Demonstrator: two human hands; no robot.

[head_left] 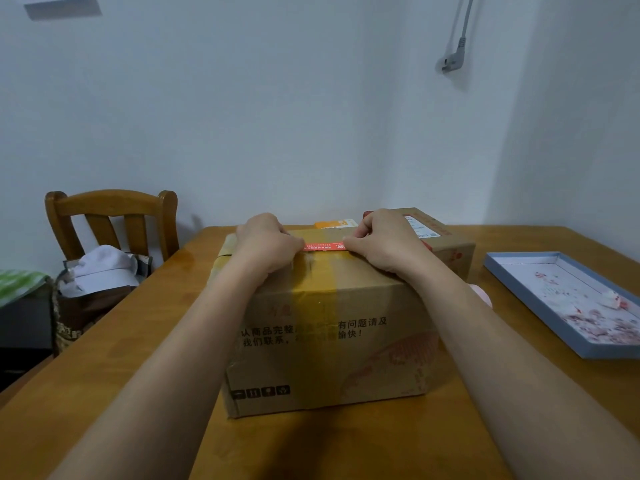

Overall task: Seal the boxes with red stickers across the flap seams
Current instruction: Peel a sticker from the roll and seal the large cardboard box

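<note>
A large brown cardboard box (325,344) with yellowish tape over its seam stands on the wooden table (104,393) in front of me. A red sticker (323,246) stretches across the taped seam on the box top. My left hand (266,244) holds the sticker's left end with curled fingers. My right hand (381,242) pinches its right end. A second, smaller cardboard box (446,247) with a label stands behind the big one at the right, partly hidden by my right hand.
A shallow blue-rimmed tray (540,306) with pink and white scraps lies at the right. A wooden chair (110,220) with a bag and white cloth stands at the left. An orange item (334,224) peeks out behind the big box. A plug hangs on the wall.
</note>
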